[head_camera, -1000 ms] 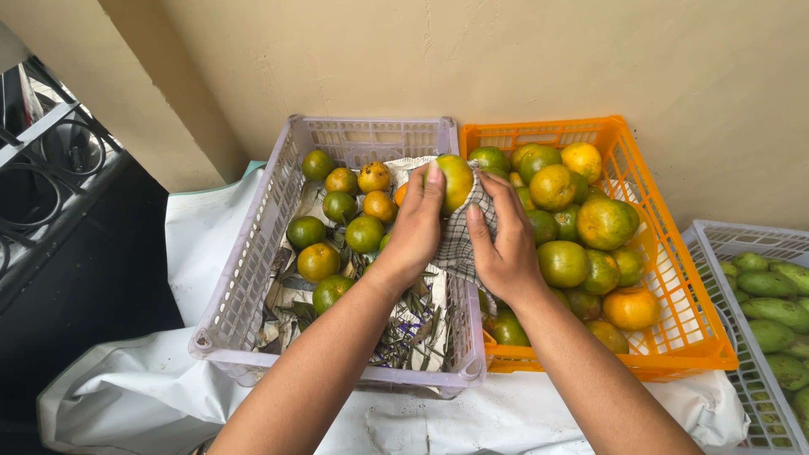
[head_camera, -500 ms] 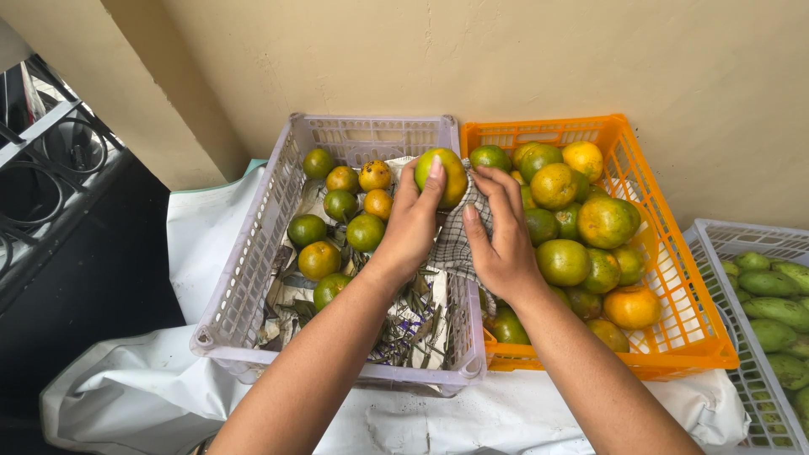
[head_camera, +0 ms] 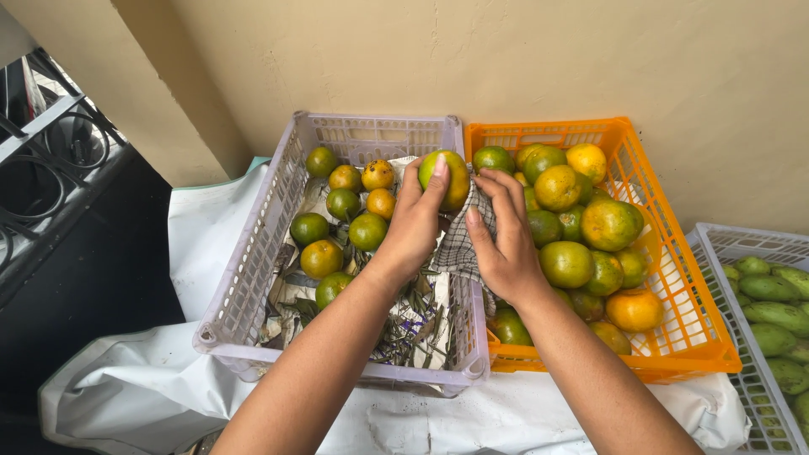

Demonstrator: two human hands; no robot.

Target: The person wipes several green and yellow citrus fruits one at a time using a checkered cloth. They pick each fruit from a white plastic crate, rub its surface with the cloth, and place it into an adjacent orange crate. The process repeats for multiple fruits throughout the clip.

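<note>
Head view: left hand (head_camera: 415, 226) clamped around a green-yellow orange (head_camera: 447, 178), fingertips over its top, holding it above the seam between the two crates. Right hand (head_camera: 504, 243) has its fingers closed on a checked cloth (head_camera: 462, 244), pressed against the fruit's lower right side.

Versus half a second ago: the fruit sits a touch higher in the grip, thumb now more on top. Right-hand fingers have dropped from the fruit's upper edge to below it. Cloth is more bunched under the palm.

Left of the grip: grey crate (head_camera: 253, 291) with a few loose oranges (head_camera: 341, 223) on paper and dry leaves. Right of it: orange crate (head_camera: 674, 278), heaped full. Far right: white crate (head_camera: 742, 244) of green fruit (head_camera: 771, 295). All rest on a white sheet (head_camera: 126, 388). Nothing blocks the grip; the forearms cover the crates' near rims.
</note>
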